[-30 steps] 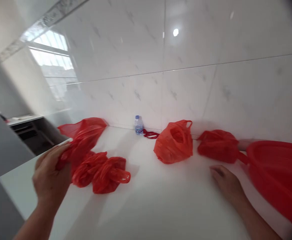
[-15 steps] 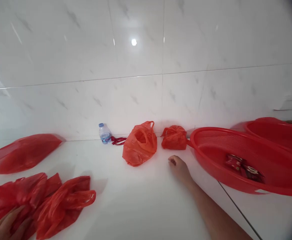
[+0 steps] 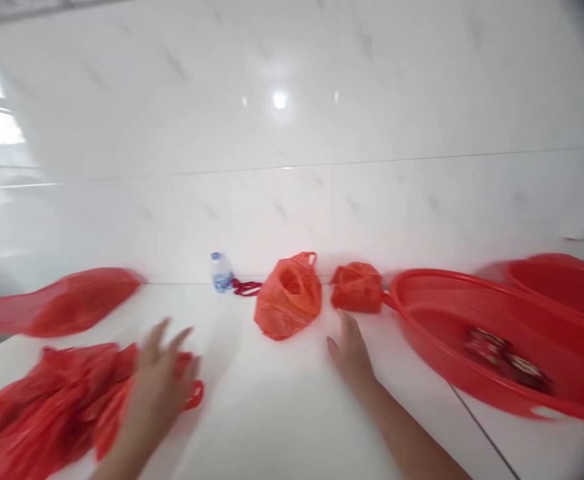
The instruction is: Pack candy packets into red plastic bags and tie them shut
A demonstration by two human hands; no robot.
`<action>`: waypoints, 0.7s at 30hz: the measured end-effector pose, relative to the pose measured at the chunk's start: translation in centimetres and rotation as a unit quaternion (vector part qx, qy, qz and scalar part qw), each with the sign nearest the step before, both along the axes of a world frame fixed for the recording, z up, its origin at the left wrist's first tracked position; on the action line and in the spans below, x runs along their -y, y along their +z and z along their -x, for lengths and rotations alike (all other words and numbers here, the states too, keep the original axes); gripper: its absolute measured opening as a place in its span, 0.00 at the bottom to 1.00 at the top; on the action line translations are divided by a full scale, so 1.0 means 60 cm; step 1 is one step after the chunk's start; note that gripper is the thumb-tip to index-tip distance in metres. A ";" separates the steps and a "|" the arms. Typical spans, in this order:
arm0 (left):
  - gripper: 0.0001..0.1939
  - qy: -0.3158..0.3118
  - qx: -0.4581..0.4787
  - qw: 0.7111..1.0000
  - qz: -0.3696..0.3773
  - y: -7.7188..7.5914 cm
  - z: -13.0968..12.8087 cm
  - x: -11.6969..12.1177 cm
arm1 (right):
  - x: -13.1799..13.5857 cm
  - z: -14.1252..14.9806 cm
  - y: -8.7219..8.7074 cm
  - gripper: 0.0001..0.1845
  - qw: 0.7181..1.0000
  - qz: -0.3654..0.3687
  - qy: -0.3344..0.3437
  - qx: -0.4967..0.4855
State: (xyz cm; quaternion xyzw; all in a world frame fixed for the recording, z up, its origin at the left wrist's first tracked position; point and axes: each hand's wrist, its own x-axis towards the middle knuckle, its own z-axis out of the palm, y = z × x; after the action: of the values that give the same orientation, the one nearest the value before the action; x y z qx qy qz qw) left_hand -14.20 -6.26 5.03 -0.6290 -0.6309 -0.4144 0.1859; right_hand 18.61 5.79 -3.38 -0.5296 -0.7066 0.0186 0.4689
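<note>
My left hand [image 3: 165, 373], a little blurred, is raised over the right end of a crumpled heap of red plastic bags [image 3: 47, 407], its fingers spread and nothing in them. On the right, my right hand [image 3: 351, 350] has thumb and fingers apart and holds nothing. It is just in front of a small knotted red plastic bag [image 3: 357, 290]. To its left stands a larger red plastic bag [image 3: 289, 300] with its handle loop up and its mouth partly open.
A red plastic basket [image 3: 432, 347] at the right holds a few small dark-red packets [image 3: 507, 360]; another red basket [image 3: 562, 273] is behind it. A small water bottle [image 3: 221, 273] and dark red ribbon [image 3: 247, 287] lie by the tiled wall. Far left is a red bag [image 3: 67, 303].
My left hand has left the heap of bags and moved right and up, fingers spreading. My right hand has opened from a curl near the small bag. The view has tilted up slightly.
</note>
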 end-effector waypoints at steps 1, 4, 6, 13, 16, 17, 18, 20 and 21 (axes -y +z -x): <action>0.20 -0.037 -0.001 0.999 0.012 -0.008 -0.020 -0.014 | 0.002 0.013 0.004 0.34 0.999 -0.046 0.004 0.018; 0.26 -0.135 0.050 0.985 0.097 -0.026 -0.088 -0.049 | 0.007 0.046 0.019 0.37 0.993 -0.112 0.014 0.041; 0.31 -0.185 0.116 0.967 0.130 -0.036 -0.131 -0.071 | 0.007 0.060 0.022 0.39 0.990 -0.122 0.037 0.055; 0.50 -0.212 0.315 0.916 0.126 -0.079 -0.222 -0.137 | 0.015 0.082 -0.030 0.37 0.969 -0.086 0.184 0.144; 0.50 -0.151 0.351 0.922 0.067 -0.088 -0.239 -0.166 | 0.019 0.086 -0.022 0.33 0.975 -0.107 0.154 0.119; 0.49 -0.128 0.357 0.924 0.048 -0.090 -0.242 -0.175 | 0.018 0.087 -0.013 0.32 0.980 -0.116 0.123 0.103; 0.48 -0.106 0.359 0.927 0.033 -0.092 -0.244 -0.184 | 0.015 0.088 -0.003 0.32 0.985 -0.124 0.091 0.084; 0.48 -0.075 0.355 0.932 0.016 -0.097 -0.241 -0.200 | 0.004 0.090 0.019 0.31 0.989 -0.135 0.040 0.046; 0.48 -0.068 0.352 0.933 0.017 -0.101 -0.237 -0.206 | -0.003 0.091 0.028 0.30 0.990 -0.135 0.028 0.030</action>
State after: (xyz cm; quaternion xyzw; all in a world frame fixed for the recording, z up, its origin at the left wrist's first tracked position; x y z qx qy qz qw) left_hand 0.03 6.11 -1.02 -0.4873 -0.6185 -0.6102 -0.0878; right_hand 13.13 5.99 -1.70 -0.4419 -0.7308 -0.0796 0.5141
